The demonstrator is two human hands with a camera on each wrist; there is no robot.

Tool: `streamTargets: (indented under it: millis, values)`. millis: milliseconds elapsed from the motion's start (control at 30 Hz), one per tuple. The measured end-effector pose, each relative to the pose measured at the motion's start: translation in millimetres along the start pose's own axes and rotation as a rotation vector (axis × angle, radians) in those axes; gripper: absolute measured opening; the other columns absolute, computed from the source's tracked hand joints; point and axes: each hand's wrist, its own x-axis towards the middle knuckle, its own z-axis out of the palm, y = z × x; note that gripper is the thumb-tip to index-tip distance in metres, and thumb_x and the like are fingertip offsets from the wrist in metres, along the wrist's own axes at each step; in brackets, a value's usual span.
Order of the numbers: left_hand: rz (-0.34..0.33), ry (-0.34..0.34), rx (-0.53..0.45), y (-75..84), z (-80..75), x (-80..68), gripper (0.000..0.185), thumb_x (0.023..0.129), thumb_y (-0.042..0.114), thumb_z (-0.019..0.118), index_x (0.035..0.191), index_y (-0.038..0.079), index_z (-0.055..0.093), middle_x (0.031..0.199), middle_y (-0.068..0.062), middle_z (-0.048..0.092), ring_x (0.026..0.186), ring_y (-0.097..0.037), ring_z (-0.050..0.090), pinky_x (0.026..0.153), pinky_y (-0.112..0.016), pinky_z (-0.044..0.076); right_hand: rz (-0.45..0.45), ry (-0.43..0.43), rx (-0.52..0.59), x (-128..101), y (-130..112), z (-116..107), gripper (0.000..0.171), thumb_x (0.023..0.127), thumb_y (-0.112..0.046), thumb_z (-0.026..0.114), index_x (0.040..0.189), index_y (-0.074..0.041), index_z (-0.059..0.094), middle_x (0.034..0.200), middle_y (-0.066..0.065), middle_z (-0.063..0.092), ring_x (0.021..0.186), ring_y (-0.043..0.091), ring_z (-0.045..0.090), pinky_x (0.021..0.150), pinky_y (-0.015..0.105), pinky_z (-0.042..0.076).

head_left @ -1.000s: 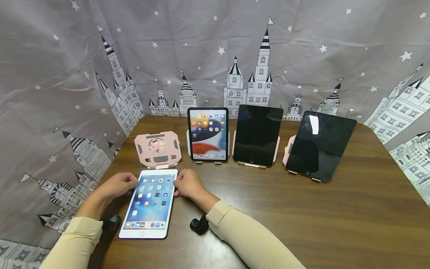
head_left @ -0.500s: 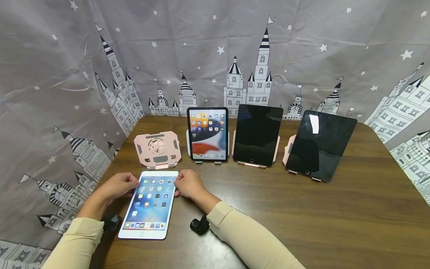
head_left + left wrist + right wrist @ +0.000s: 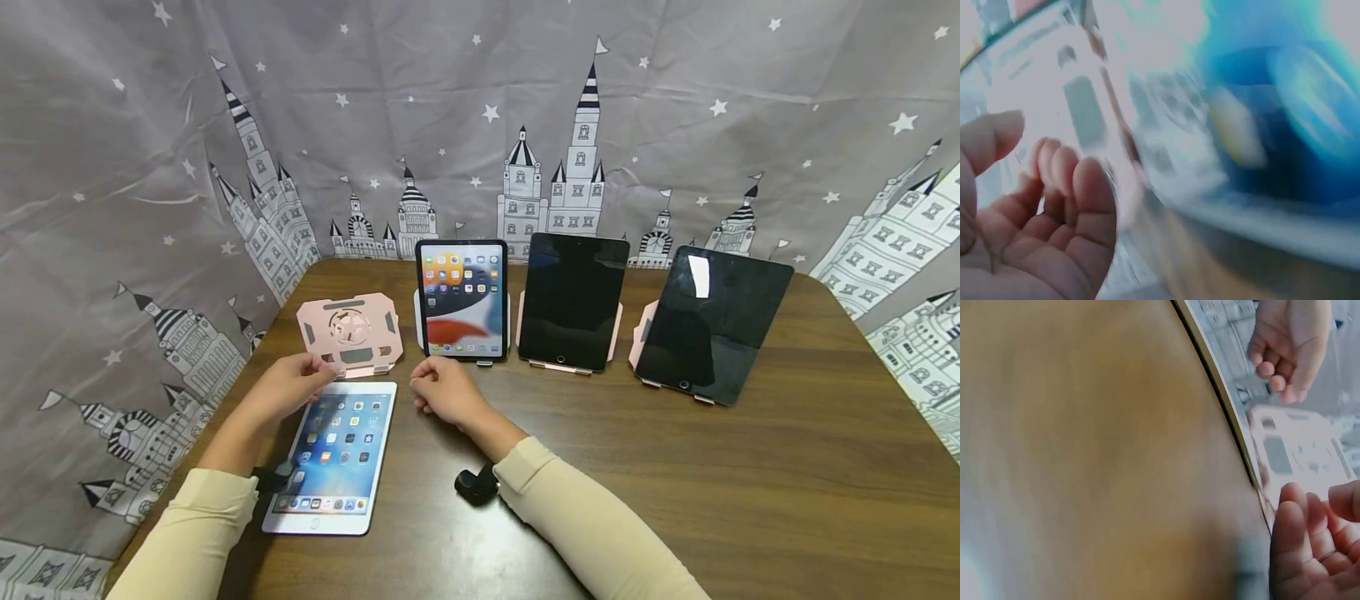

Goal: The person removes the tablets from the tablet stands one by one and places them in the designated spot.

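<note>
Flat on the brown worktop (image 3: 675, 467) lies a white tablet (image 3: 333, 454), its screen lit with app icons, near the front left edge. Both hands hover just past its far end, holding nothing: the left hand (image 3: 288, 387) sits over the tablet's top left corner with fingers loosely curled, and the right hand (image 3: 442, 392) is off its top right corner, fingers likewise relaxed and curled. Just beyond the left hand stands an empty pink stand (image 3: 350, 333). Beside it, three more tablets lean on stands: a lit tablet (image 3: 462, 298), then two dark tablets (image 3: 573, 300) (image 3: 712, 325).
</note>
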Motion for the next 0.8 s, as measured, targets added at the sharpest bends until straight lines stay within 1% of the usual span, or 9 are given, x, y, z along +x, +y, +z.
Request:
streamTargets:
  millis: [100,200,300,400,500,600,667,733,800]
  values:
    - [0.075,0.027,-0.073,22.5,5.6,7.9,0.029,0.101,0.027,0.057,0.108,-0.001,0.057,0.096,-0.015,0.057,0.088,-0.028,0.055,0.075,-0.037,0.05,-0.06,0.026,-0.051,3,-4,-22,0.004,0.094,-0.002,0.06,0.096,0.0,0.063,0.073,0.008,0.064,0.061,0.016,0.063,0.052,0.025,0.051]
    - [0.138,0.059,-0.125,41.4,9.2,17.6,0.027,0.101,0.024,0.058,0.108,-0.002,0.057,0.093,-0.013,0.057,0.083,-0.025,0.056,0.071,-0.033,0.052,-0.111,0.056,-0.098,4,-10,-44,0.006,0.095,-0.005,0.06,0.097,0.0,0.063,0.078,0.012,0.066,0.066,0.021,0.065,0.056,0.03,0.054]
    - [0.177,0.088,-0.172,56.4,11.6,27.0,0.027,0.101,0.022,0.058,0.11,-0.004,0.057,0.091,-0.012,0.057,0.08,-0.02,0.055,0.068,-0.028,0.052,-0.132,0.086,-0.122,5,-16,-65,0.008,0.096,-0.007,0.059,0.099,0.0,0.063,0.087,0.018,0.067,0.07,0.022,0.067,0.061,0.032,0.056]
    - [0.177,0.1,-0.223,70.2,12.9,33.8,0.027,0.101,0.021,0.058,0.112,-0.003,0.056,0.096,-0.012,0.057,0.083,-0.018,0.055,0.071,-0.026,0.053,-0.149,0.118,-0.161,8,-23,-83,0.01,0.097,-0.009,0.059,0.1,-0.001,0.064,0.094,0.021,0.068,0.074,0.022,0.067,0.062,0.03,0.056]
    - [0.178,0.1,-0.251,84.7,15.2,40.1,0.028,0.101,0.023,0.059,0.114,-0.001,0.057,0.097,-0.01,0.057,0.085,-0.018,0.055,0.073,-0.027,0.052,-0.182,0.164,-0.213,8,-30,-100,0.01,0.098,-0.01,0.059,0.101,-0.002,0.064,0.091,0.019,0.067,0.075,0.024,0.065,0.062,0.026,0.053]
    - [0.192,0.117,-0.263,98.0,17.2,46.8,0.026,0.101,0.023,0.059,0.114,0.0,0.058,0.098,-0.01,0.057,0.086,-0.02,0.055,0.071,-0.028,0.05,-0.206,0.205,-0.239,9,-40,-117,0.012,0.098,-0.011,0.059,0.102,-0.002,0.065,0.088,0.015,0.066,0.078,0.029,0.065,0.063,0.027,0.051]
    - [0.21,0.134,-0.262,105.4,17.9,51.8,0.026,0.101,0.022,0.058,0.113,0.0,0.059,0.099,-0.011,0.058,0.088,-0.022,0.056,0.072,-0.029,0.049,-0.21,0.223,-0.237,11,-45,-129,0.012,0.098,-0.011,0.059,0.102,-0.001,0.065,0.089,0.015,0.066,0.082,0.033,0.066,0.064,0.028,0.052]
    - [0.219,0.15,-0.236,111.3,18.1,56.6,0.025,0.101,0.023,0.058,0.113,0.001,0.059,0.1,-0.011,0.059,0.091,-0.022,0.057,0.074,-0.028,0.049,-0.207,0.227,-0.236,13,-50,-139,0.012,0.098,-0.011,0.059,0.103,-0.001,0.064,0.093,0.019,0.066,0.086,0.038,0.066,0.064,0.028,0.053]
    - [0.229,0.162,-0.211,116.1,17.7,61.1,0.025,0.101,0.023,0.058,0.112,0.002,0.06,0.102,-0.011,0.06,0.093,-0.023,0.058,0.076,-0.028,0.049,-0.211,0.229,-0.251,16,-53,-148,0.012,0.099,-0.011,0.058,0.103,-0.001,0.063,0.095,0.022,0.066,0.087,0.04,0.065,0.064,0.028,0.052]
